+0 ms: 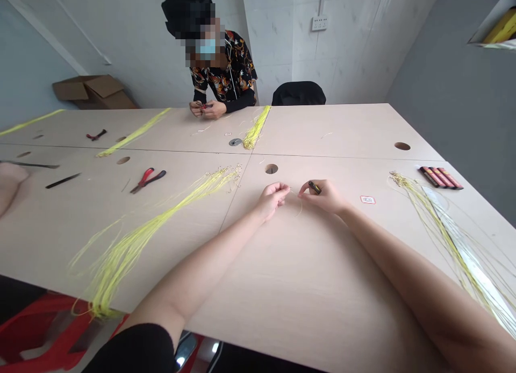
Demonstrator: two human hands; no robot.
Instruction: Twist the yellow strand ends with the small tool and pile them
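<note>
My left hand [273, 196] rests on the pale wooden table [306, 276] with its fingers curled, pinching the end of a thin yellow wire [299, 207]. A short gap to its right, my right hand [325, 195] is closed round a small black and yellow tool [315, 187], whose tip points toward the left hand. The wire curves on the table between and just below both hands. A large bundle of yellow wires [161, 217] fans out to my left. Another bundle of yellow wires [451, 238] lies to my right in clear wrapping.
Red-handled pliers [147, 179] lie left of centre. Several dark markers [441, 177] sit at the right edge. A person across the table [223, 72] works with both hands. More yellow bundles [255, 128] lie farther back. Round cable holes [271, 169] dot the table.
</note>
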